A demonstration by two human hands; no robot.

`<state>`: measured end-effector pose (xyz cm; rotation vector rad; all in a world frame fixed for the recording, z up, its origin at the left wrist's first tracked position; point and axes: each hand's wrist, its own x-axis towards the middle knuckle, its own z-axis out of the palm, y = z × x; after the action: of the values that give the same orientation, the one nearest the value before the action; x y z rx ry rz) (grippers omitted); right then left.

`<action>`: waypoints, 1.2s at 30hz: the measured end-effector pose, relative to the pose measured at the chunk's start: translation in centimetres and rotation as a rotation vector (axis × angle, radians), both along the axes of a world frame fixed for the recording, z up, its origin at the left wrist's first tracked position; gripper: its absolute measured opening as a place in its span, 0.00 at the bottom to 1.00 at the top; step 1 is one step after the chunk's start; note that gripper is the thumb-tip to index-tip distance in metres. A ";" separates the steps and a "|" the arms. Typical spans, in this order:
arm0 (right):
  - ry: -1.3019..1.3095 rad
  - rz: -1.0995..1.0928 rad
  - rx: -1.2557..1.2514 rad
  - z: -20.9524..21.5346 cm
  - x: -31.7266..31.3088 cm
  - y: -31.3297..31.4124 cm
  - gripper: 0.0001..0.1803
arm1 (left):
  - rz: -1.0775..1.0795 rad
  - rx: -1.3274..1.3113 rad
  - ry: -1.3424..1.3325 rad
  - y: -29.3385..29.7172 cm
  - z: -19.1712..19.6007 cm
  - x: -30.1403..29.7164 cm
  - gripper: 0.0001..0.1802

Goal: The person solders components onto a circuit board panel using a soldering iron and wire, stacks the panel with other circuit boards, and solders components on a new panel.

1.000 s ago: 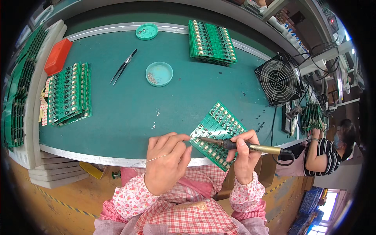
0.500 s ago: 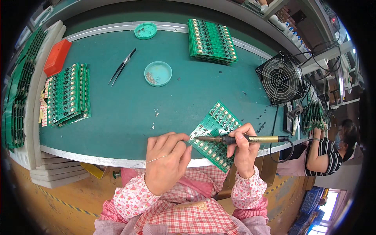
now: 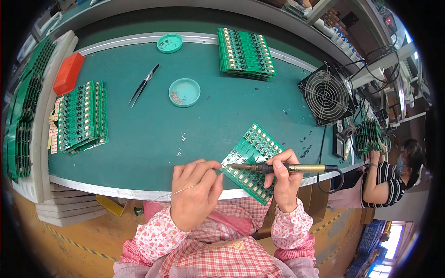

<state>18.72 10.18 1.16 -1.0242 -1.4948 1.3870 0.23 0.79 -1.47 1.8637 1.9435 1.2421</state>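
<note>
In my right hand (image 3: 286, 183) is a soldering iron (image 3: 306, 168), held like a pen and lying almost level, its tip pointing left. That tip is over the left corner of a green circuit board (image 3: 252, 143), which lies slanted at the table's front edge with rows of pale square parts. My left hand (image 3: 197, 190) has its fingers closed, thumb and forefinger pinched by the same corner. A thin solder wire (image 3: 178, 192) trails across it toward the lower left; its working end is too small to make out.
Stacked circuit boards stand at the back (image 3: 245, 53) and left (image 3: 83, 116). Tweezers (image 3: 143, 85), a dish of tiny parts (image 3: 185, 91), another dish (image 3: 169, 43) and a red bin (image 3: 68, 74) are on the table. A fan (image 3: 327, 94) stands right; a co-worker (image 3: 384, 183) sits beyond.
The whole view has shifted slightly. Both hands and the soldering iron stay at the same corner of the circuit board, with hardly any movement against it.
</note>
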 end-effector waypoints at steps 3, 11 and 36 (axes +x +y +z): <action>0.010 -0.048 -0.009 -0.3 0.5 0.2 0.11 | -0.010 0.005 -0.011 -0.2 0.0 -0.1 0.07; 0.044 -0.203 0.040 -0.2 2.2 -3.0 0.10 | -0.063 0.009 -0.032 -0.6 0.4 -0.1 0.08; -0.142 -0.162 0.337 -0.4 1.2 -5.3 0.08 | -0.062 -0.003 0.032 -0.5 -0.1 0.4 0.08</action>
<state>19.89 4.83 0.75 -1.0178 -1.6411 0.9266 0.63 0.26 -1.56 1.9382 1.8874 1.1976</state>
